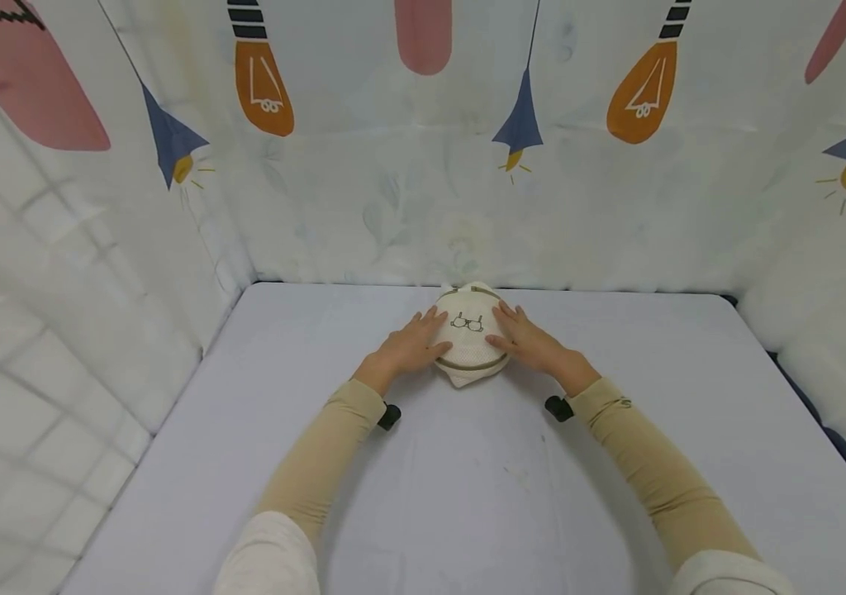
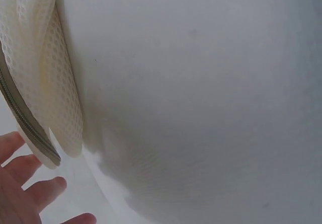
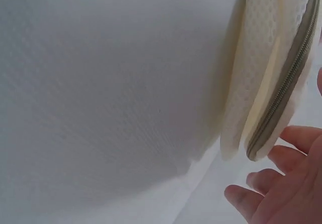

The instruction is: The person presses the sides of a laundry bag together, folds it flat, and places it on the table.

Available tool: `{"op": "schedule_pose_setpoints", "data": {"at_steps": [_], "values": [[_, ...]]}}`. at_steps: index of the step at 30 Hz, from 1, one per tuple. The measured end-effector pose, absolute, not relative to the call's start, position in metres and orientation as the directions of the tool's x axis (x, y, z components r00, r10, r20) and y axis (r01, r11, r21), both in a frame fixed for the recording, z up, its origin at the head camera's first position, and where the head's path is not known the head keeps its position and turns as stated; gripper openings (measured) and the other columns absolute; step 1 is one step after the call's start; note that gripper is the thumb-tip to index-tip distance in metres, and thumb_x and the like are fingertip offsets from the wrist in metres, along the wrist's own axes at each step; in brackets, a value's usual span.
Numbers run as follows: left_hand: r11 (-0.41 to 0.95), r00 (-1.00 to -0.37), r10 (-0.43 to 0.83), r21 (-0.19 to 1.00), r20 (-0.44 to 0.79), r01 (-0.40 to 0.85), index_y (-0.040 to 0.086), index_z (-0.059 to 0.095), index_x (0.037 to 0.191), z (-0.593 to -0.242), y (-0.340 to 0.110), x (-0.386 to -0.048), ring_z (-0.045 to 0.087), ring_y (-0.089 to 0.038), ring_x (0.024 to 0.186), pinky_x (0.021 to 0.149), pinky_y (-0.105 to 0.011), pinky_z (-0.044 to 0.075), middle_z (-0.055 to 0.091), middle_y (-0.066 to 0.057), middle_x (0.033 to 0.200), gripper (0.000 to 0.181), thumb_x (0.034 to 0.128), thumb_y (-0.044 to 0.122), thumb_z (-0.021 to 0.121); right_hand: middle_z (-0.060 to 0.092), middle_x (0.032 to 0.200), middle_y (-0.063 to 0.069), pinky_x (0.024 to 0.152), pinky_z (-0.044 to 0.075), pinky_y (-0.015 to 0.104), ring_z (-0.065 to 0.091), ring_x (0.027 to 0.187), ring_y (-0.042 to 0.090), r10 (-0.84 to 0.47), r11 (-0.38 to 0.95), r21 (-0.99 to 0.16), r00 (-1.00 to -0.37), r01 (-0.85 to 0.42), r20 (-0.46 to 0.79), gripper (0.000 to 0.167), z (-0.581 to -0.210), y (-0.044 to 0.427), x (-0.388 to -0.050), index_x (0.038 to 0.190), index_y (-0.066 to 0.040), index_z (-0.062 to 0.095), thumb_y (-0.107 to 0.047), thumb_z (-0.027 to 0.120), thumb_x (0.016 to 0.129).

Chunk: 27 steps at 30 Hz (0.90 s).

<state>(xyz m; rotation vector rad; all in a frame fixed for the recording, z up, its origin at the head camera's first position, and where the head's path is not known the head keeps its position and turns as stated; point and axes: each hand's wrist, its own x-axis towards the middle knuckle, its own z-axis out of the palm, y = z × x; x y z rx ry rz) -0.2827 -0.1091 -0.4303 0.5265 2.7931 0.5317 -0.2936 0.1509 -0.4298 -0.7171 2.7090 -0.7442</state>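
Observation:
A cream mesh laundry bag [image 1: 468, 335] with a printed pair of glasses and an olive zipper lies near the far edge of the table. On its left side rests my left hand [image 1: 410, 343], fingers spread and fairly straight. My right hand [image 1: 530, 339] touches the opposite side in much the same way. In the left wrist view, the fingers [image 2: 22, 168] lie beside the zipper [image 2: 25, 118] at the bag's rim. The right wrist view has the zipper [image 3: 289, 78] close to the right fingertips [image 3: 297, 136], with folds of honeycomb mesh beneath it. The bag's underside is hidden.
A white cloth-covered table [image 1: 460, 496] spreads out in front of me. Behind it hangs a pale curtain [image 1: 393, 182] printed with lamps and bulbs. More white fabric [image 1: 44, 355] closes off the left side. Dark wrist devices [image 1: 559, 408] sit below the sleeves.

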Motion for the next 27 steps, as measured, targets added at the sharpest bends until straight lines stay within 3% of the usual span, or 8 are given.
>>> {"op": "schedule_pose_setpoints", "data": {"at_steps": [16,22,27], "values": [[0.875,-0.884,0.433,0.316,-0.177,0.366,0.01,0.008,0.166,-0.434,-0.101,-0.285,0.002,-0.033,0.156,0.117,-0.068,0.017,0.001,-0.007,0.172,0.081,0.1075,0.053,0.043,-0.007,0.167,0.027,0.122,0.01,0.058,-0.004,0.154,0.045,-0.548,0.793,-0.387,-0.828,-0.471,-0.114,0.093,-0.435,0.14,-0.296,0.159,0.011,-0.001,-0.045,0.052,0.107],[0.886,-0.882,0.427,0.283,-0.196,0.366,0.01,0.003,0.166,-0.432,-0.097,-0.283,-0.001,-0.033,0.156,0.117,-0.069,0.017,-0.004,-0.007,0.172,0.083,0.1073,0.055,0.042,-0.008,0.167,0.027,0.121,0.009,0.061,-0.006,0.154,0.043,-0.569,0.777,-0.401,-0.814,-0.486,-0.117,0.092,-0.436,0.139,-0.296,0.158,0.011,-0.001,-0.042,0.054,0.107],[0.89,-0.88,0.424,0.28,-0.215,0.361,0.009,0.001,0.165,-0.432,-0.096,-0.283,-0.003,-0.032,0.156,0.117,-0.07,0.015,-0.006,-0.006,0.172,0.085,0.1073,0.056,0.04,-0.011,0.167,0.026,0.122,0.009,0.059,-0.009,0.154,0.041,-0.56,0.788,-0.406,-0.812,-0.462,-0.164,0.098,-0.438,0.139,-0.296,0.159,0.01,-0.005,-0.048,0.054,0.105]]}}
